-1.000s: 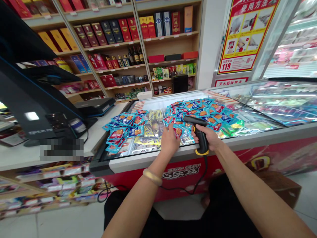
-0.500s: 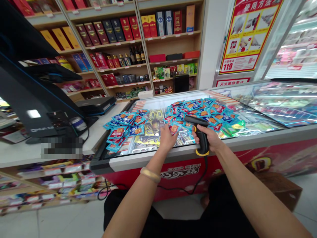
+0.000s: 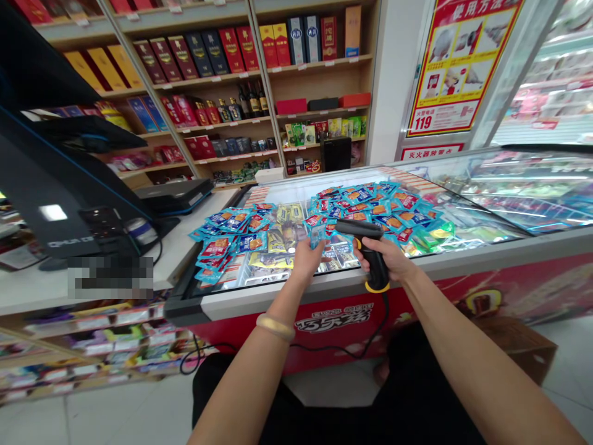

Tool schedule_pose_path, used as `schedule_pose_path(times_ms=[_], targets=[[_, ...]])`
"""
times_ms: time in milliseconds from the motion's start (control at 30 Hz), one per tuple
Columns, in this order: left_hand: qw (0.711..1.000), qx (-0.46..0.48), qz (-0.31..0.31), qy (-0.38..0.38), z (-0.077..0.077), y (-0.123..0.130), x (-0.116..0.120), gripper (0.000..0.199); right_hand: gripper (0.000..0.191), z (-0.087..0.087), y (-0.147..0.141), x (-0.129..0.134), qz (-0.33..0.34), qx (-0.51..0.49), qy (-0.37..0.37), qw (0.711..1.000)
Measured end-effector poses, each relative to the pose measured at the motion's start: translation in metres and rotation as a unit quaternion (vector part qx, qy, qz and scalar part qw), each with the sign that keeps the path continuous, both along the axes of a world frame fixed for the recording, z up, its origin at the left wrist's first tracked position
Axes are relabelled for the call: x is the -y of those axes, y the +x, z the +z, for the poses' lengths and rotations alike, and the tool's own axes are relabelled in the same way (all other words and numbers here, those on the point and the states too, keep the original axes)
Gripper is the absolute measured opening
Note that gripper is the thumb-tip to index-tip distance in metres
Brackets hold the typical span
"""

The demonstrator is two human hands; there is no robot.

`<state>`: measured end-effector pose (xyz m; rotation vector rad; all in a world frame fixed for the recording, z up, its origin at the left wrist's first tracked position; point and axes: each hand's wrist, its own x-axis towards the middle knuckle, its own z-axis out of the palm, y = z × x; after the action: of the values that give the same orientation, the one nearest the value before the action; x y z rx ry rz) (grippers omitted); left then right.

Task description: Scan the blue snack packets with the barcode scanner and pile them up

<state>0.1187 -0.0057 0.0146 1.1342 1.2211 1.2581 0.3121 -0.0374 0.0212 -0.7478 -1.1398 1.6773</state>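
Note:
My left hand (image 3: 306, 259) pinches a small blue snack packet (image 3: 317, 233) over the freezer's glass top. Close by on the right, my right hand (image 3: 386, 256) is wrapped round the handle of a black barcode scanner (image 3: 376, 267) with yellow trim, its head facing left toward the packet. A large pile of blue and red packets (image 3: 359, 196) lies on the glass behind both hands. Another pile (image 3: 217, 247) of similar packets is at the left end. Yellow packages (image 3: 278, 241) show between the two piles.
The freezer's front rim (image 3: 259, 296) runs below my forearms, with the scanner's cable hanging in front. At the left, a counter (image 3: 185, 244) holds a dark checkout machine (image 3: 69, 198). Shelves (image 3: 213, 80) of boxes and bottles stand behind. A cardboard box (image 3: 519, 349) is at the lower right.
The packet in my left hand has turned from its printed orange-and-red face to a paler side. The scanner has moved slightly left in the picture, as the whole view shifts a little.

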Motion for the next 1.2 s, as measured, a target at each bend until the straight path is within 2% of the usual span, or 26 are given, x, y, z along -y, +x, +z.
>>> schedule_pose_path(times_ms=[200,433,533,633,767,867,967,1033,1133,1200], targets=[[1.0,-0.005,0.0,0.003,0.004,0.002,0.003,0.007,0.041,0.003,-0.002,0.001,0.028,0.057,0.049,0.997],[1.0,-0.009,0.001,0.006,-0.001,0.001,0.0,0.008,0.041,0.005,-0.003,0.002,0.026,0.066,0.056,0.996],[1.0,-0.013,-0.008,0.014,-0.003,0.003,0.0,0.013,0.037,0.004,-0.001,0.003,0.018,0.05,0.046,0.998],[0.999,-0.018,-0.007,0.041,-0.003,-0.001,0.0,0.027,0.035,0.004,0.0,0.003,0.008,0.027,0.022,0.999],[0.992,-0.048,0.053,0.107,0.001,-0.028,-0.001,0.044,0.038,0.005,-0.011,0.001,-0.017,-0.01,-0.015,1.0],[0.992,-0.017,0.081,0.096,0.004,-0.058,0.001,0.038,0.039,0.005,-0.034,-0.001,0.012,-0.036,-0.02,0.999],[0.996,0.032,0.064,0.061,0.002,-0.081,0.005,0.026,0.038,0.003,-0.062,-0.001,0.067,-0.043,-0.018,0.997],[0.996,0.028,0.058,0.059,-0.001,-0.092,0.007,0.023,0.038,0.003,-0.078,0.0,0.098,-0.039,-0.016,0.994],[0.992,-0.05,0.084,0.08,-0.003,-0.104,0.007,0.022,0.036,0.004,-0.093,0.002,0.12,-0.039,-0.012,0.992],[0.972,-0.154,0.132,0.116,0.0,-0.114,0.007,0.025,0.036,0.005,-0.098,0.002,0.118,-0.042,-0.015,0.992]])
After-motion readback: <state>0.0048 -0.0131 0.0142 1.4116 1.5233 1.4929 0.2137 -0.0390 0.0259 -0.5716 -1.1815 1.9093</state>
